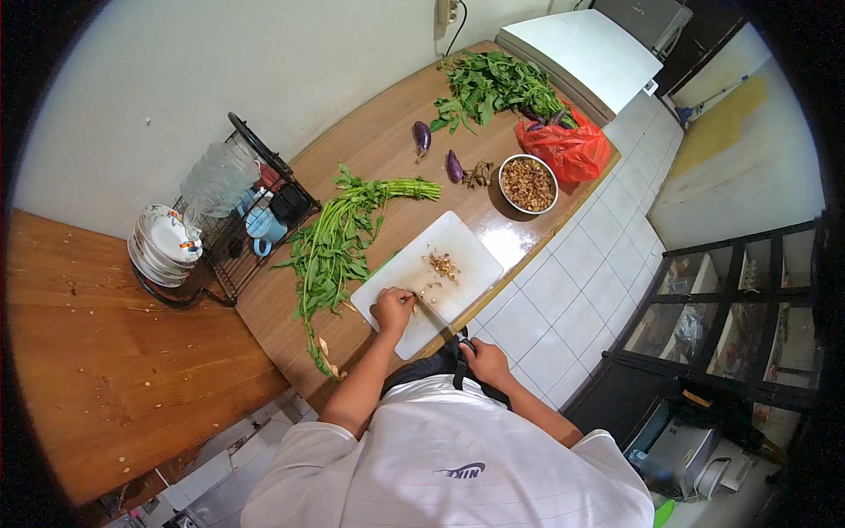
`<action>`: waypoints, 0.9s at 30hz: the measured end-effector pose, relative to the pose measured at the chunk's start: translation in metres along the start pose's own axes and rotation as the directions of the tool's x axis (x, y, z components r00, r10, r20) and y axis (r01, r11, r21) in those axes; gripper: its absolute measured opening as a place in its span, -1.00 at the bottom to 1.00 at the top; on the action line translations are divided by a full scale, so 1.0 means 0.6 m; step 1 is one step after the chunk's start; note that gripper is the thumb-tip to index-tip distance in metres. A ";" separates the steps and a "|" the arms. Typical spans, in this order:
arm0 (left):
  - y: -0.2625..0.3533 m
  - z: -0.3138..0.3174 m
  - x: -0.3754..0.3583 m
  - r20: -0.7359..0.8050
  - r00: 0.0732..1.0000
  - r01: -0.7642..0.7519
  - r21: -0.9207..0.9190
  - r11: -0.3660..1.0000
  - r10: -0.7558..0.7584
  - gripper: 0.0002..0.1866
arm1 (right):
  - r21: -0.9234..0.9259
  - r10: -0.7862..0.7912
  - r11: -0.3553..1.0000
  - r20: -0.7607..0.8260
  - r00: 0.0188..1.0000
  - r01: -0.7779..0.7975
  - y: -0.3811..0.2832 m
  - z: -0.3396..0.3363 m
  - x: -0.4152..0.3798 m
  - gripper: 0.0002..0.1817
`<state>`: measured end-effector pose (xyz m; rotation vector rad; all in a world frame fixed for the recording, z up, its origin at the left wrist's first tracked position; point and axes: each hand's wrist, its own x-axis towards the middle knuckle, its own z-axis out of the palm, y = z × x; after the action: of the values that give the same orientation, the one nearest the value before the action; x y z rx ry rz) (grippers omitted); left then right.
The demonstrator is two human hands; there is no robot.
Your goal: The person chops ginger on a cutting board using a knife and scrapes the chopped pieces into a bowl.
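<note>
A white cutting board (pixel 471 251) lies at the table's front edge, with small chopped brown pieces (pixel 443 266) near its middle. My right hand (pixel 486 359) is wrapped round the dark handle of a knife (pixel 436 312), whose blade reaches over the board toward my left hand. On the board's left part, my left hand (pixel 393 310) has its fingers curled together beside the blade tip; what they pinch is too small to make out. A metal bowl (pixel 528 184) full of chopped brown pieces stands beyond the board, to the right.
Leafy greens (pixel 334 242) lie left of the board. Farther back are two eggplants (pixel 422 137), more greens (pixel 502 84) and a red plastic bag (pixel 568 151). A dish rack (pixel 238 273) with plates (pixel 165 246), glasses and a blue mug (pixel 264 225) stands at the left.
</note>
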<state>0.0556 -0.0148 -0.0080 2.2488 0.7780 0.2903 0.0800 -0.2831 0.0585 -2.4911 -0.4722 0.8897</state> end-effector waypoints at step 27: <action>-0.006 0.013 -0.005 -0.030 0.999 0.034 0.073 0.997 -0.032 -0.93 | -0.011 -0.022 1.000 -0.028 0.999 0.022 0.008 0.010 0.004 -0.47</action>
<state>0.0550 -0.0191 -0.0161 2.3025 0.8533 0.2833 0.0788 -0.2845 0.0507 -2.4996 -0.4952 0.8453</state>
